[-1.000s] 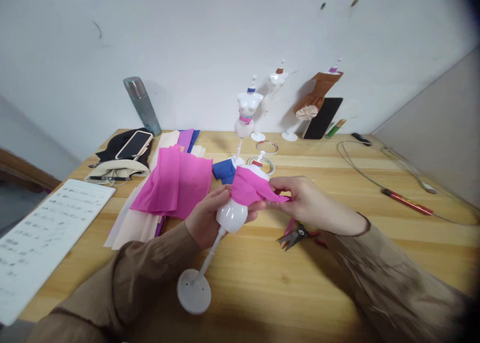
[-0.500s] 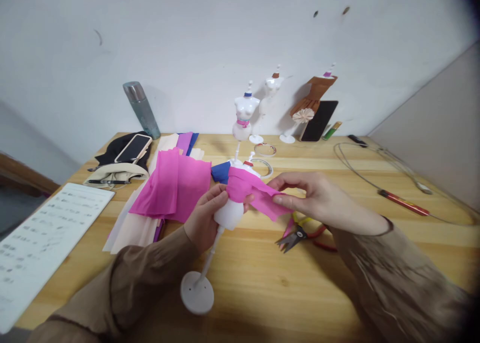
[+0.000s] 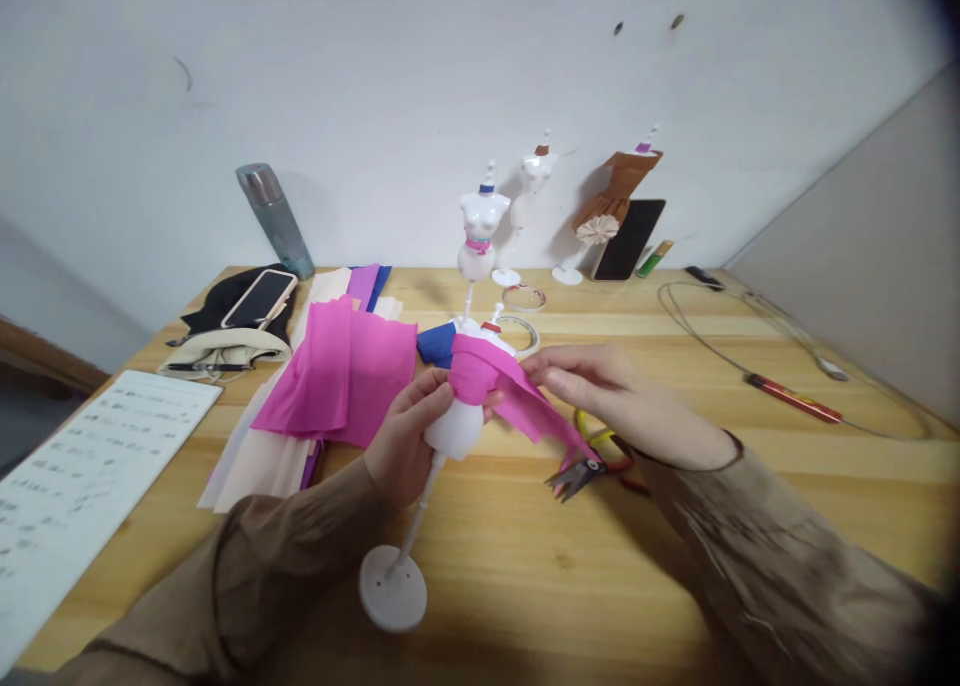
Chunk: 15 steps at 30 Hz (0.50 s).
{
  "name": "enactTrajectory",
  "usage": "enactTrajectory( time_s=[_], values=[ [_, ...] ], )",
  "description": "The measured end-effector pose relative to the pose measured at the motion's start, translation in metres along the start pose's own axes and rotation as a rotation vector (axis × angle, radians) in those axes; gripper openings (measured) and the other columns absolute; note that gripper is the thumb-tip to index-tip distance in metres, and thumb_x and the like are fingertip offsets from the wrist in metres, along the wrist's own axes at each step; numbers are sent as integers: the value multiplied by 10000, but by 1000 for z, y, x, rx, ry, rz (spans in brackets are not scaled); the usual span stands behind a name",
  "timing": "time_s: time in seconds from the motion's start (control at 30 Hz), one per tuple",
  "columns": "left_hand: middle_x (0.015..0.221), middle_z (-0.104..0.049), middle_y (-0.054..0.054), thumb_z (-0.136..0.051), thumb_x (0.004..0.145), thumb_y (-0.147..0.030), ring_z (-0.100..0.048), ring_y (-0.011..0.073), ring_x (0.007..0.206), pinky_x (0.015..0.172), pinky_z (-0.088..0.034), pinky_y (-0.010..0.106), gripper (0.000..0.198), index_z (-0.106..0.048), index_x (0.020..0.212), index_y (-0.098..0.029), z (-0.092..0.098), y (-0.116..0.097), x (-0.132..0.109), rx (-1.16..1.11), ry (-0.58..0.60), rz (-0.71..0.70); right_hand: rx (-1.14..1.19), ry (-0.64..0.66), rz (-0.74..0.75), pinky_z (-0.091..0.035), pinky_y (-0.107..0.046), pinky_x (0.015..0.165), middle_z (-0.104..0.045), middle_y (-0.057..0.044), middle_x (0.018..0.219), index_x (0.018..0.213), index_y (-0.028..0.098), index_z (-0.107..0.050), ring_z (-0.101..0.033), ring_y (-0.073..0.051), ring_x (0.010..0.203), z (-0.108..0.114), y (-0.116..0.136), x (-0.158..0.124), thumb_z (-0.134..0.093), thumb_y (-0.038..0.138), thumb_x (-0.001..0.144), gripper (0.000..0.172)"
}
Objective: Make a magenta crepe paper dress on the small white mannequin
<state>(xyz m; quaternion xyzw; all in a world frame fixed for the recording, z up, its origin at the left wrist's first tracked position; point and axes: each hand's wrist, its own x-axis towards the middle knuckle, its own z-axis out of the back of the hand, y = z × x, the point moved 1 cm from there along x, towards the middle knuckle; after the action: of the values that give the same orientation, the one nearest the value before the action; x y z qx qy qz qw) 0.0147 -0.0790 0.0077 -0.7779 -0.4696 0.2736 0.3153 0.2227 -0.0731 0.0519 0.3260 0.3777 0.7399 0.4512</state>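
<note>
Across the light-wood worktop (image 3: 540,586), three white plastic mannequins (image 3: 484,211) stand behind a tilted fourth mannequin (image 3: 454,431), which the left hand (image 3: 401,441) grips while the right hand (image 3: 619,396), fingers narrow, pinch unverifiable, meets one magenta fabric strip (image 3: 476,368) across its chest, apparently for wrapping, the next move calling for a taut tail (image 3: 536,418).

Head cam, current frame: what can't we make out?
All head view:
- Left hand: most fingers, hidden behind the dress form.
- Right hand: pinching or only touching the wrapped pink cloth; the hand itself hides it.
- Scissors: handle end, partly behind the right sleeve.
- White sheet: writing blurred, left part cut off by the frame edge.
</note>
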Motion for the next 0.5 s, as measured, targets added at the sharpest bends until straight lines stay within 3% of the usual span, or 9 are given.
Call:
enactTrajectory(
  time_s=[0.17,0.27,0.5],
  values=[
    [795,-732,77,-802,706,-361,-689,203,731,612,-443,260,328,-629,877,-141,-1,1,1,8,-16,-16,-74,-76,29,-489,-319,699,-712,-49,765,804,189,-709,-644,-205,743,-12,3,-1,-590,467,884,313],
    [797,-733,79,-807,700,-360,-676,190,708,599,-431,254,332,-626,876,-144,-1,1,1,6,-17,-12,-72,-131,14,-457,-306,629,-680,-51,717,718,180,-672,-592,-179,666,-12,0,-2,-580,438,888,322],
    [817,-734,75,-781,729,-348,-695,213,759,599,-429,256,290,-621,875,-156,-1,1,-1,4,9,-23,-32,-107,5,-406,-287,581,-603,-33,667,688,181,-612,-517,-155,628,-8,-1,-2,-569,467,894,354]
  ],
)
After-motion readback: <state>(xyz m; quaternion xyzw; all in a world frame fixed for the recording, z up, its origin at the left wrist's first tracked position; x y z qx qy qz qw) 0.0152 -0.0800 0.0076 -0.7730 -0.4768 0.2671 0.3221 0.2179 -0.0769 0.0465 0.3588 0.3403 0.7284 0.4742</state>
